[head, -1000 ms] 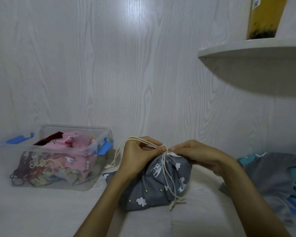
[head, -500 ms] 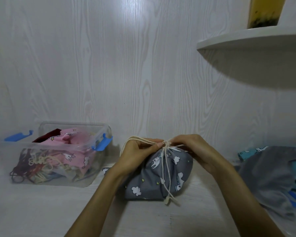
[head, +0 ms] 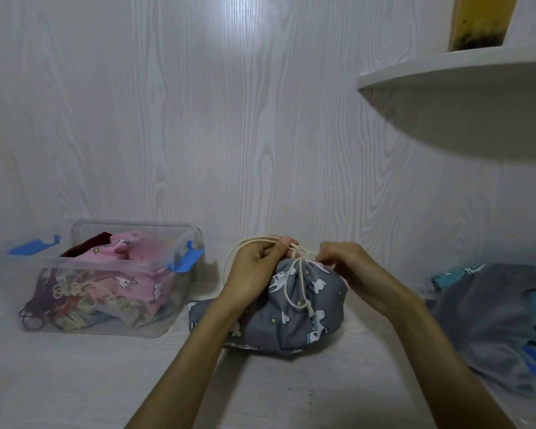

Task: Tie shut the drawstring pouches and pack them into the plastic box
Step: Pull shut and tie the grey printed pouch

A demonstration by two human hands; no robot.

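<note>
Clear plastic box [head: 112, 323]: sits at the left on the pale surface, against the wood-grain wall; lid off, blue latches hanging at both ends.
Pink pouch [head: 133, 274]: lies on top of the pile in the box, printed with white animals and yellow stars; a dark red pouch [head: 84, 247] shows behind it at the back rim.
Cream cords in box [head: 75, 291]: tangled loops pressed against the front wall, with darker pouches beneath.
Left hand [head: 256, 274]: fingers curled round a loop of the cream drawstring, gripping it at the left side of the gathered neck; the loop arcs out to the left of the wrist.
Grey pouch [head: 297, 317]: stands on the surface in the middle, well apart from the box's contents and just right of the box; printed with white clouds, animals and small stars; its mouth is gathered shut at the top between the two hands.
Drawstring [head: 291, 289]: crosses at the neck; two strands hang down the front of the pouch to a knotted end.
Right hand [head: 350, 264]: fingertips pinch the cord at the right side of the neck, fingers bent.
Grey cloth heap [head: 483, 311]: lies at the right, over teal printed fabric [head: 455, 274].
White shelf [head: 446, 75]: juts from the wall upper right, carrying a yellow object.
</note>
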